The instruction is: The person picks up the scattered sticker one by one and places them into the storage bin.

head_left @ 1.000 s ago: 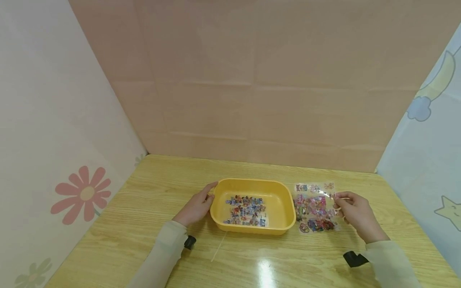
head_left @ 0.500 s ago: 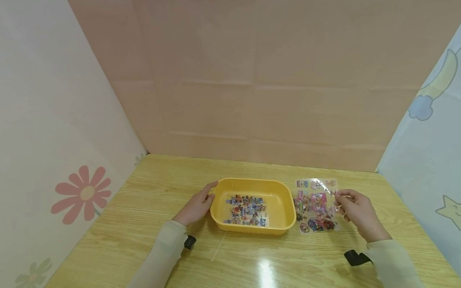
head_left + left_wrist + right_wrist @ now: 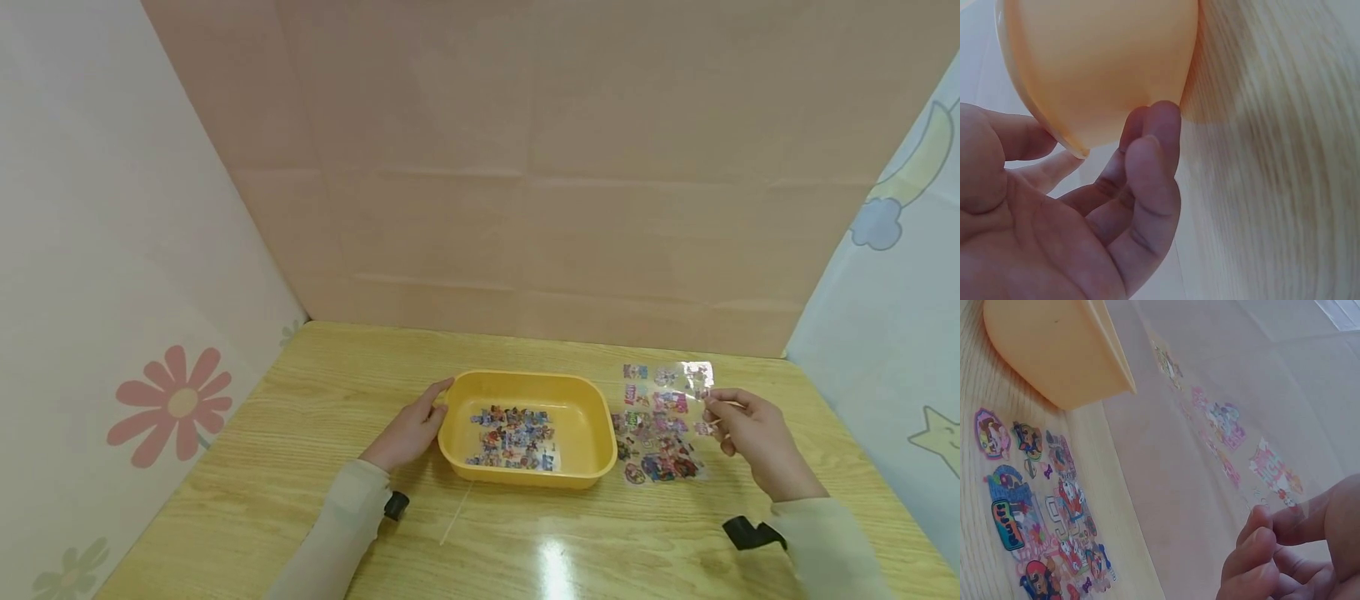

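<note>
At the left end of a yellow plastic tub (image 3: 585,433), my left hand (image 3: 408,429) grips the rim, its thumb and fingers (image 3: 1147,175) around that end. Inside the tub lies a clear sticker sheet (image 3: 513,437) with small colourful cartoon figures. To the tub's right, my right hand (image 3: 753,437) pinches the edge of another clear sticker sheet (image 3: 667,383) between thumb and fingertips. This sheet is raised and tilted, as the right wrist view shows. Below it, a further sticker sheet (image 3: 1041,506) with cartoon dogs lies flat on the table, partly overlapped in the head view.
The wood-grain table (image 3: 360,358) carries everything. A thin pale strip (image 3: 455,514) lies in front of the tub. A plain pinkish-tan backdrop (image 3: 480,208) stands behind, with patterned panels at left and right. Black devices (image 3: 750,533) sit at both wrists.
My right hand has moved slightly right, lifting the pinched sticker sheet up and away from the one underneath. My left hand and the tub have stayed in place.
</note>
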### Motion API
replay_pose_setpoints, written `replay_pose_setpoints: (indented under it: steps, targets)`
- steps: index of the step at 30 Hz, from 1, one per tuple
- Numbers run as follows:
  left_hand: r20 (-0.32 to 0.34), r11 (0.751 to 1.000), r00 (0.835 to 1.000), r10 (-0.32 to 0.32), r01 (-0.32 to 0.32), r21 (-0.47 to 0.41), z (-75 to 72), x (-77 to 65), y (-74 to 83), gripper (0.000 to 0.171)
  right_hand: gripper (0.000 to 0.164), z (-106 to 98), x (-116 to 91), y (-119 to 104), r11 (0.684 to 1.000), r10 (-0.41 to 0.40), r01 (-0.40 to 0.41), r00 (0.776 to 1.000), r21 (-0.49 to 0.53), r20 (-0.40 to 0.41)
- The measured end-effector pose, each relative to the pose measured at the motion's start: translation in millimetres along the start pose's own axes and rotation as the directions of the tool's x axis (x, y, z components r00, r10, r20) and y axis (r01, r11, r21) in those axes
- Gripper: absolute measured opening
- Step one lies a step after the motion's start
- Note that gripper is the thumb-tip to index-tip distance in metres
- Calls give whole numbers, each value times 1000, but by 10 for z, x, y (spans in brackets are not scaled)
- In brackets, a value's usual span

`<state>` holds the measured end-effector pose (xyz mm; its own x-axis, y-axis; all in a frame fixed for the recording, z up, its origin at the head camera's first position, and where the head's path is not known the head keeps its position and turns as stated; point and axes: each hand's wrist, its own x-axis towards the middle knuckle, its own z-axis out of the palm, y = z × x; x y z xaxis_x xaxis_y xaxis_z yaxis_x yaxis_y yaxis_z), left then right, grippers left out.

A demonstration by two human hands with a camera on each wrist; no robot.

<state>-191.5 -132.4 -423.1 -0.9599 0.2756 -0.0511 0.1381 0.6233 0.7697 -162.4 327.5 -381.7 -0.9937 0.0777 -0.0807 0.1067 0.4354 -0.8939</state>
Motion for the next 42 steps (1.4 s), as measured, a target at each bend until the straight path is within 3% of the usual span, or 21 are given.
replay_pose_setpoints:
  steps: [10, 42]
  targets:
    - [-6, 1000, 1000, 5, -5, 0, 8, 6, 7, 46, 45, 33, -13, -94, 1000, -15, 15, 1000, 26, 23]
    - [24, 999, 1000, 5, -6, 35, 19, 6, -9, 47, 45, 415, -20, -289, 999, -53, 53, 995, 2, 82]
